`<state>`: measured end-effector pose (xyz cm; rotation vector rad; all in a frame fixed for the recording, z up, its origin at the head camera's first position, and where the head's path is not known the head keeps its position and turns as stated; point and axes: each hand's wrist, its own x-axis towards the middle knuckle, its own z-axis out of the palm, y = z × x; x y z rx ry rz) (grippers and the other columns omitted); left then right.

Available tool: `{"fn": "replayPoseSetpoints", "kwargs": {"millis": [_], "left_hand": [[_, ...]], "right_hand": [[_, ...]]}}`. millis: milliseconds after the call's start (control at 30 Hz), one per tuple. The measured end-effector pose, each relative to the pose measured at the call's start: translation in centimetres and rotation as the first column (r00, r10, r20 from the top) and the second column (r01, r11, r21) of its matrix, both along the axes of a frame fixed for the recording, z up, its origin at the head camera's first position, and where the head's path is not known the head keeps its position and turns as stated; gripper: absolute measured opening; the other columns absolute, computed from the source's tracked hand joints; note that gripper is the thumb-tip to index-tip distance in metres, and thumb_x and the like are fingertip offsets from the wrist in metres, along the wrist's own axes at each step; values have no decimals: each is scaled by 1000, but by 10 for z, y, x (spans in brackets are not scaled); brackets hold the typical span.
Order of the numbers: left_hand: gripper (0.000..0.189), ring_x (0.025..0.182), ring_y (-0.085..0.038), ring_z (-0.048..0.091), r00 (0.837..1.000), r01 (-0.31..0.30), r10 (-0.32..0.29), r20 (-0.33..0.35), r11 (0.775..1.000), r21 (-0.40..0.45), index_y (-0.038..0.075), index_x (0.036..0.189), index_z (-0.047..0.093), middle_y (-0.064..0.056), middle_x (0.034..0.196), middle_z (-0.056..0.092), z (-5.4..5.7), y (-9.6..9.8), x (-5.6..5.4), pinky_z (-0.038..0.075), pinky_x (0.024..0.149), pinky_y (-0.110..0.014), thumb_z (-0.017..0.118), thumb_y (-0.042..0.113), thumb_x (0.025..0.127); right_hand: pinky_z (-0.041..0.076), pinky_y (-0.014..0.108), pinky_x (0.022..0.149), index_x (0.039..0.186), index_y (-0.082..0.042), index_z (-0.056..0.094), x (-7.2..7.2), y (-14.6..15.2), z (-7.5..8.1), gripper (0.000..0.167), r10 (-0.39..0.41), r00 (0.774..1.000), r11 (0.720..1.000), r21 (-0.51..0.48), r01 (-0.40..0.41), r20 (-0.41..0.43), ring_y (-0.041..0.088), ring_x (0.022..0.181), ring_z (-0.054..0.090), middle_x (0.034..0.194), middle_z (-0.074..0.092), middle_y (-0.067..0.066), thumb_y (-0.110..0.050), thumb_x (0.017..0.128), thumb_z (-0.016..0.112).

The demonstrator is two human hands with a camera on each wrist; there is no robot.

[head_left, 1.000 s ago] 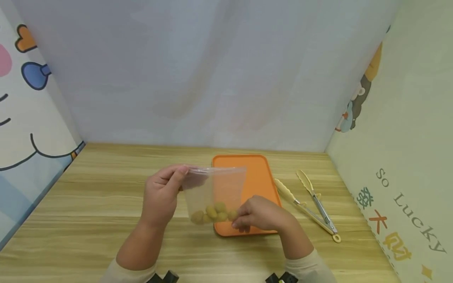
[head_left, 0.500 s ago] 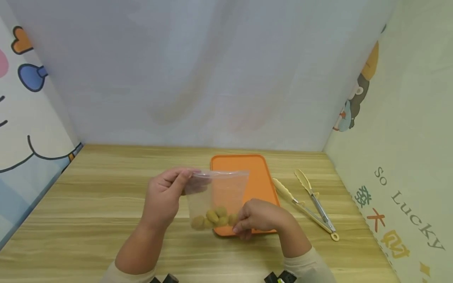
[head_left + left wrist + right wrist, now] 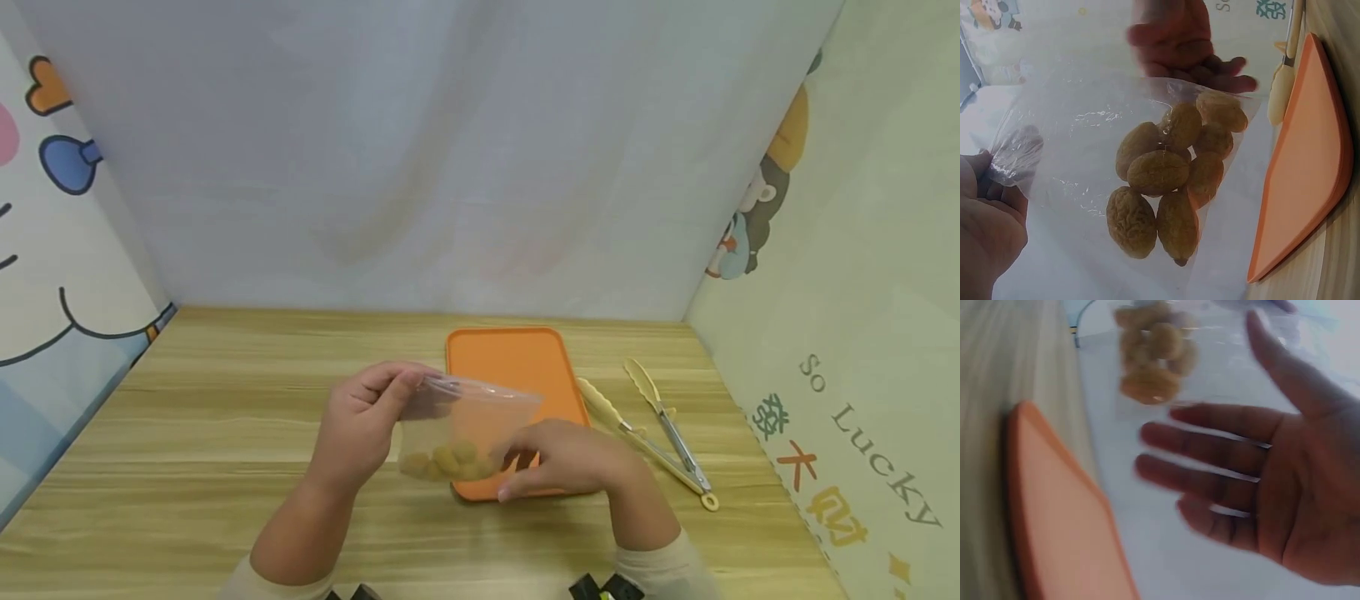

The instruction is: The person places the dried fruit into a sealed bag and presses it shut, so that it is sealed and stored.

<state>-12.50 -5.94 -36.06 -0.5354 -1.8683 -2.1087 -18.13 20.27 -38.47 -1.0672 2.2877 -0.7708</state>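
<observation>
My left hand (image 3: 363, 421) pinches the upper left corner of a clear zip bag (image 3: 480, 408) between thumb and fingers, holding it up over the table. Several wrinkled brownish-yellow oval fruits, like dried or preserved ones (image 3: 1159, 172), lie bunched in the bottom of the bag. Beside the bag's lower right edge is my right hand (image 3: 573, 458), its fingers spread and thumb apart. In the right wrist view that hand (image 3: 1285, 481) shows a bare palm, fingertips close to the bag's edge.
An orange tray (image 3: 510, 350) lies flat on the wooden table (image 3: 187, 467), behind and below the bag. To its right rest yellow-tipped metal tongs (image 3: 678, 442), spread apart. A pale cloth wall (image 3: 450, 167) stands at the back, with printed panels on both sides.
My right hand has let go of the bag's lower right corner and spread its fingers. The left hand has moved slightly right and down, and the bag's top edge now slants down to the right.
</observation>
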Motion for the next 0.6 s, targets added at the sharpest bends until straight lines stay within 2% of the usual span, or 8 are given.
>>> {"fn": "replayPoseSetpoints", "kwargs": {"millis": [67, 167, 233, 267, 333, 433, 533, 600], "left_hand": [[25, 88, -19, 74, 1000, 5, -5, -2, 1000, -1, -16, 105, 64, 3, 98, 75, 0, -1, 1, 59, 75, -41, 52, 5, 101], [24, 88, -18, 74, 1000, 4, -4, -8, 1000, -23, -15, 105, 65, 3, 98, 75, 0, -2, 1, 59, 75, -40, 52, 4, 101], [23, 88, -16, 73, 1000, 1, -1, -8, 999, -43, -13, 104, 66, 5, 97, 75, 0, -3, 1, 59, 74, -38, 52, 5, 101], [22, 88, -15, 73, 1000, 2, -2, -12, 998, -59, -12, 103, 67, 5, 97, 75, -1, -3, 1, 60, 74, -37, 53, 5, 101], [21, 87, -13, 73, 1000, 17, -17, -9, 997, -74, -11, 102, 67, 5, 96, 75, 0, -3, 1, 60, 73, -36, 54, 5, 100], [20, 85, -13, 73, 998, 65, -65, 7, 993, -97, -10, 101, 69, 4, 94, 75, 1, -4, 2, 60, 73, -36, 55, 4, 99], [19, 84, -15, 73, 987, 157, -154, 35, 975, -160, -7, 101, 71, -2, 93, 75, 2, -10, 2, 60, 73, -37, 55, 3, 99], [18, 83, -16, 73, 973, 229, -225, 42, 943, -241, -2, 101, 72, -6, 93, 76, 2, -16, 1, 60, 72, -36, 55, 3, 99]], "right_hand": [[53, 27, 76, 114, -29, 67, 2, 6, 9, 28, -49, 999, 987, -151, 45, -22, 6, 92, 63, 101, 69, -11, -44, 90, 69], [54, 28, 71, 113, -25, 66, 6, 13, 23, 21, -113, 983, 921, -386, 50, -142, 9, 88, 63, 97, 67, -9, -25, 93, 69], [53, 26, 70, 110, -23, 66, 9, 16, 30, 18, -141, 956, 879, -476, 2, -258, 7, 85, 62, 94, 67, -9, -17, 93, 68], [53, 24, 68, 108, -22, 67, 10, 16, 32, 17, -153, 942, 864, -504, -19, -298, 6, 82, 61, 93, 66, -9, -14, 93, 68], [51, 21, 65, 103, -21, 67, 11, 17, 36, 16, -150, 929, 842, -536, -59, -338, 4, 78, 61, 88, 66, -9, -9, 93, 68], [47, 17, 59, 99, -19, 67, 14, 18, 39, 18, -121, 922, 828, -550, -111, -367, 4, 72, 61, 81, 65, -9, -3, 92, 66], [47, 16, 56, 94, -18, 67, 17, 20, 41, 19, -63, 935, 822, -550, -150, -349, 5, 68, 63, 76, 66, -8, 0, 92, 64], [47, 16, 55, 91, -19, 66, 19, 22, 42, 20, -21, 950, 827, -539, -159, -313, 5, 66, 63, 74, 66, -7, 1, 93, 63]]}}
